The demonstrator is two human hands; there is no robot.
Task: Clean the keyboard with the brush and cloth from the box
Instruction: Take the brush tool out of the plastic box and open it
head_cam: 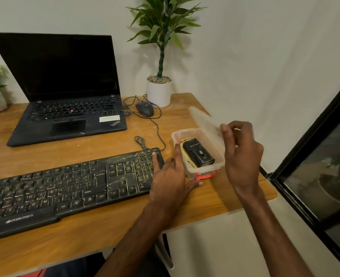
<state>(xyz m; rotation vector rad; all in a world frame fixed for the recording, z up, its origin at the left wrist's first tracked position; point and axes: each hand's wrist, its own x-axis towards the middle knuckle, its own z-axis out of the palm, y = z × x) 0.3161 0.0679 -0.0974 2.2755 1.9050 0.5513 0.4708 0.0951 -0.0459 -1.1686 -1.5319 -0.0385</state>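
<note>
Our right hand [243, 154], at the right of centre, pinches the edge of the clear lid [205, 122] between thumb and fingertips and tips it up and back, while our left hand [171, 176] lies open, fingers spread, braced against the left wall of the clear box [207, 168] with the thumb along its near edge by the red latch [206, 175]. Inside the box we see a black tool [198, 153] lying over something yellowish, perhaps the cloth; we cannot tell whether the black piece is the brush. To do this step well, we judge we should swing the lid fully back until it rests clear, keep the left hand pressing so the light box does not skid off the counter [109, 144] edge close by, then lift the contents straight up. The dirty keyboard [65, 188] lies just left of the box, at lower left, its cable looping toward the mouse [144, 108] and laptop [65, 90] above.
</note>
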